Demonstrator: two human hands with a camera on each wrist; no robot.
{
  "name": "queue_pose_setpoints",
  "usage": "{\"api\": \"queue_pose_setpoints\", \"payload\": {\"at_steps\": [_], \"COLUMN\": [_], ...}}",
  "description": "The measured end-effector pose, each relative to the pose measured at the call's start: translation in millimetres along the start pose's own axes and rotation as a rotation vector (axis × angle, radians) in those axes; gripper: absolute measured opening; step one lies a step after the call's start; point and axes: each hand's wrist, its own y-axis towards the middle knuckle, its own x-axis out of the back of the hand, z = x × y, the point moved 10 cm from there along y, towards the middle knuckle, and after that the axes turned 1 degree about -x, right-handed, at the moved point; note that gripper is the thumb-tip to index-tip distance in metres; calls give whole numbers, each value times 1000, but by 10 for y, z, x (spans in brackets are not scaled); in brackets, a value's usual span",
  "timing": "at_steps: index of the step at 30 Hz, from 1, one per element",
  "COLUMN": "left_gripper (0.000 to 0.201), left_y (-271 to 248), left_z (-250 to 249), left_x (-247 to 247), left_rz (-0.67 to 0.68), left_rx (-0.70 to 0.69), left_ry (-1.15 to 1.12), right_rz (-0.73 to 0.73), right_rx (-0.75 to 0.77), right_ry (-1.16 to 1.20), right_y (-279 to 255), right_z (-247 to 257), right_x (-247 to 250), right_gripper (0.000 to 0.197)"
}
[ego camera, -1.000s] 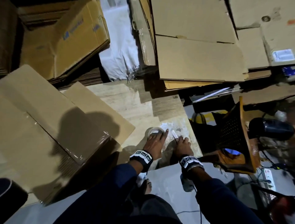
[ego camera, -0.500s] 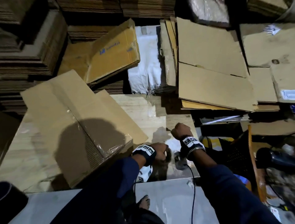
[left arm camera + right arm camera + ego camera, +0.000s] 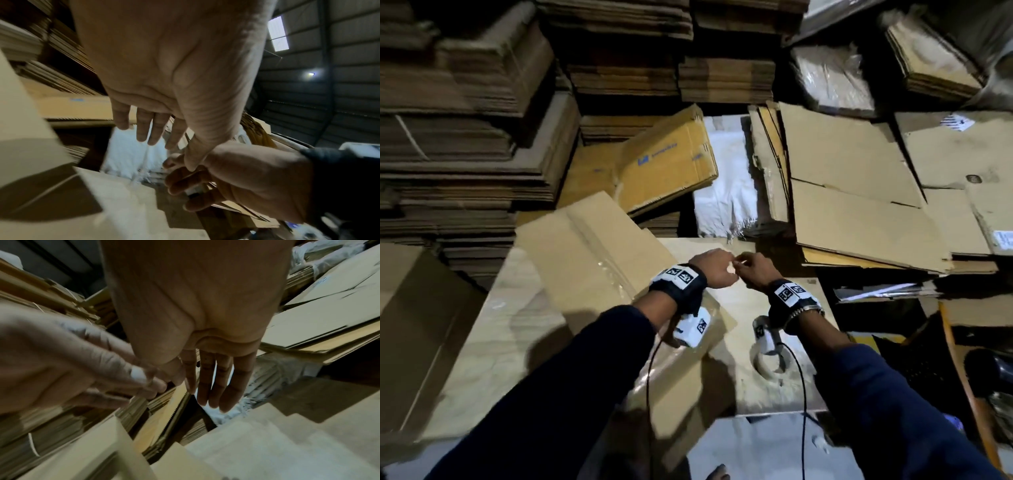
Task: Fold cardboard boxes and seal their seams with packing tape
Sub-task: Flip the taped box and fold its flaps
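Note:
Both my hands hang above the plywood table [image 3: 753,394] with their fingertips together. My left hand [image 3: 727,265] pinches a small pale scrap [image 3: 138,375], seemingly clear tape, between thumb and forefinger; its other fingers [image 3: 141,129] stay straight. The right hand [image 3: 743,267] pinches the same scrap from the other side, its remaining fingers [image 3: 222,386] hanging down. A roll of packing tape [image 3: 768,366] lies on the table below my right wrist, half hidden by the wrist camera. The folded cardboard box [image 3: 592,260], with shiny tape along its seam, lies to the left of my hands.
Tall stacks of flat cardboard [image 3: 482,137] fill the back left. A yellowish carton with blue print [image 3: 667,161] leans beside a white sack [image 3: 726,192]. Flattened cartons [image 3: 859,205] pile up on the right, and an orange crate [image 3: 959,346] stands right of the table.
My hands have left the tape roll and the table top, risen and met in the air. The head view has tilted up toward the cardboard stacks.

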Motion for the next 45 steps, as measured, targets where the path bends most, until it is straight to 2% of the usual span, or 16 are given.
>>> {"api": "queue_pose_setpoints", "payload": {"at_steps": [2, 4, 6, 8, 10, 12, 15, 19, 22, 26, 30, 34, 36, 38, 42, 45], "left_gripper": [63, 66, 76, 101, 127, 150, 173, 174, 170, 159, 153, 153, 157, 162, 173, 173], "left_y": [-266, -544, -874, -1211, -1512, -1738, -1935, -2085, -2205, -2324, -2450, -2662, -2809, -2931, -3086, -3169], "left_z": [595, 1240, 1841, 2347, 2726, 3022, 3270, 3217, 3103, 2977, 2764, 2409, 2175, 1985, 1899, 1897], "left_x": [207, 337, 397, 362, 276, 165, 46, 84, 209, 441, 843, 1327, 1547, 1669, 1563, 1389], "left_rz": [-41, -104, -168, -200, -219, -238, -314, -368, -359, -437, -605, -865, -993, -1085, -1151, -1143], "left_rx": [102, 209, 316, 453, 601, 716, 812, 821, 827, 808, 744, 606, 531, 459, 345, 339], "left_ry": [14, 42, 86, 86, -17, -140, -298, -502, -480, -445, -405, -333, -285, -251, -332, -483], "right_rz": [52, 97, 128, 169, 206, 199, 140, 64, 30, -47, -153, -244, -269, -293, -383, -437], "right_rx": [12, 24, 40, 22, -1, -18, -60, -55, -31, 12, 111, 255, 336, 424, 496, 491], "right_ry": [79, 100, 37, -29, -67, -112, -132, -131, -144, -88, 34, 336, 469, 493, 446, 447], "right_y": [-14, -27, -38, -65, -89, -105, -105, -190, -321, -468, -632, -861, -947, -1012, -1138, -1242], "right_z": [374, 688, 967, 1141, 1217, 1251, 1226, 1286, 1364, 1521, 1750, 1937, 2004, 2088, 2110, 2125], "right_x": [-242, -511, -780, -1039, -1251, -1396, -1490, -1537, -1548, -1441, -1194, -903, -765, -638, -479, -374], "right_gripper": [21, 25, 42, 66, 80, 83, 87, 86, 81, 71, 70, 59, 64, 72, 99, 105]}}
